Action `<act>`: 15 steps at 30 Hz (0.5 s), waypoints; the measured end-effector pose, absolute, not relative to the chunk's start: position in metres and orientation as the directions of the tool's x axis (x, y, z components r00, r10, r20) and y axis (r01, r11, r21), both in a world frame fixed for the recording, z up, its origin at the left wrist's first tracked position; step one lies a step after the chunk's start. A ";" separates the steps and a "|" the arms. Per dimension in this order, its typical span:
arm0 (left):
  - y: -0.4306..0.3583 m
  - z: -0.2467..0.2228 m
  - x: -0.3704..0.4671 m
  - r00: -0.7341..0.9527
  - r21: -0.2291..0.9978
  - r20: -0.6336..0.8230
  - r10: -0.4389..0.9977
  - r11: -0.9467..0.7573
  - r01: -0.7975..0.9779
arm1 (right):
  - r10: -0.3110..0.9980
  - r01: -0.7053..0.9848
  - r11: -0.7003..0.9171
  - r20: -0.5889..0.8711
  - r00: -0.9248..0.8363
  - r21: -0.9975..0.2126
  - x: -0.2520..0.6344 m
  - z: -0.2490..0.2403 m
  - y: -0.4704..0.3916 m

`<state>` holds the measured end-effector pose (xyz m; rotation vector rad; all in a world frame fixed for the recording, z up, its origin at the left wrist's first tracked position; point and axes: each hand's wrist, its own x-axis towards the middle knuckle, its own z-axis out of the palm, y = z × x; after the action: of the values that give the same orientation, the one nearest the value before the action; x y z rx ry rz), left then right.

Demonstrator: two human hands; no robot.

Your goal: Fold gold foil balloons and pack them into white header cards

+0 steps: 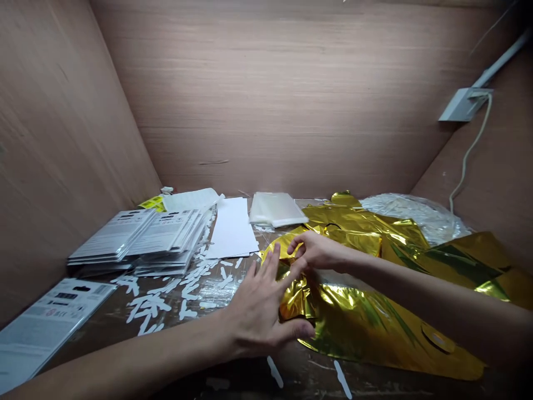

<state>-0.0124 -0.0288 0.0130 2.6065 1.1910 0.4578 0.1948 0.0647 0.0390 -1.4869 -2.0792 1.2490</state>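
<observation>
A flat, shiny gold foil piece that looks like an uninflated foil balloon (pixel 375 316) spreads over the right half of the table, its left end bunched and creased. Across that creased end lies my left hand (pixel 262 303), fingers stretched out and thumb apart, pressing on the foil. My right hand (pixel 316 253) is just beyond it, with its fingers curled in at the foil's folded edge; the fingertips are partly hidden. More gold foil (pixel 400 230) lies in layers behind my right forearm.
Stacked white printed packs (pixel 112 236) stand at left, with another pack (pixel 50 328) nearer. White cards (pixel 233 228) and clear plastic sleeves (pixel 277 208) lie at the back. White paper strips (pixel 150 303) are scattered about. A clear bag (pixel 416 214) sits back right, below a wall box (pixel 466 104) with a cable.
</observation>
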 end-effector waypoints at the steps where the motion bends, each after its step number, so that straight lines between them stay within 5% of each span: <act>1: -0.020 0.017 -0.018 0.568 0.352 0.214 0.795 -0.605 0.714 | 0.867 0.548 0.028 -0.253 -0.430 -0.836 0.199 0.040 0.066; 4: 0.015 0.028 -0.042 0.447 0.328 0.223 0.867 -0.498 0.803 | 0.849 0.377 -0.083 -0.264 -0.458 -0.922 0.212 0.044 0.068; 9: 0.064 0.045 -0.084 0.301 0.188 -0.030 0.953 -0.291 0.938 | 0.837 0.227 -0.126 -0.227 -0.498 -0.966 0.224 0.049 0.071; 15: 0.068 0.056 -0.089 0.414 0.106 -0.114 0.903 -0.403 0.909 | 0.816 0.159 -0.170 -0.229 -0.530 -0.973 0.229 0.047 0.074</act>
<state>-0.0888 0.0677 0.0564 2.5112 1.6218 -0.0580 0.2290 0.0738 0.0469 -1.1191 -1.6058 1.7499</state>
